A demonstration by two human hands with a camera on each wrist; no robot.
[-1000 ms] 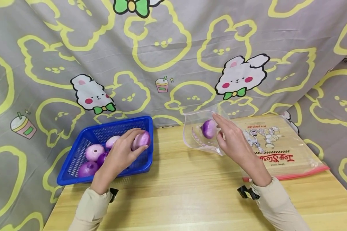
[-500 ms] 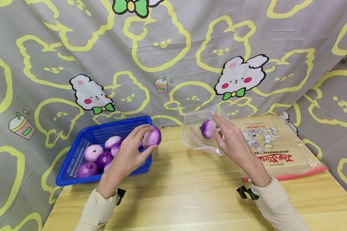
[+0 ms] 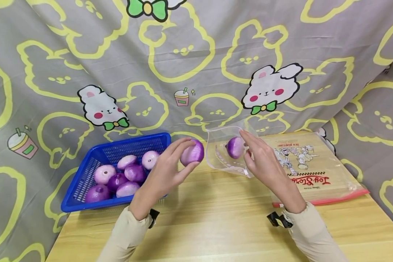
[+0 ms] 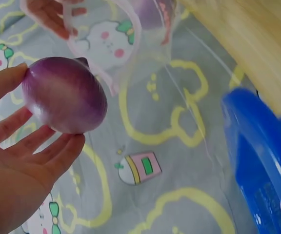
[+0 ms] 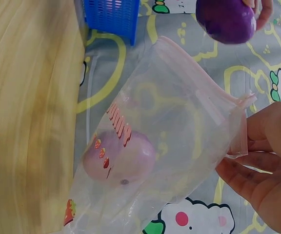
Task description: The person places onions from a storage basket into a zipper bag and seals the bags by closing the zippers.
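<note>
My left hand (image 3: 165, 169) grips a purple onion (image 3: 192, 153) between thumb and fingers, just left of the mouth of a clear zip bag (image 3: 221, 163). In the left wrist view the held onion (image 4: 65, 95) shows whole, its pointed tip toward the bag. My right hand (image 3: 263, 156) pinches the bag's rim at its right side, and the mouth stands spread. Another onion (image 3: 235, 147) lies inside the bag; the right wrist view shows this onion (image 5: 121, 156) through the plastic, low down beside printed strawberries.
A blue plastic basket (image 3: 82, 178) with several purple onions (image 3: 104, 174) stands on the left of the wooden table (image 3: 216, 225). A large flat zip bag with Toy Story print (image 3: 314, 167) lies at the right. Behind hangs a grey patterned curtain (image 3: 196, 58).
My left hand has lifted the onion out of the basket and carried it right to the bag's mouth. The right hand and the bag stay nearly in place.
</note>
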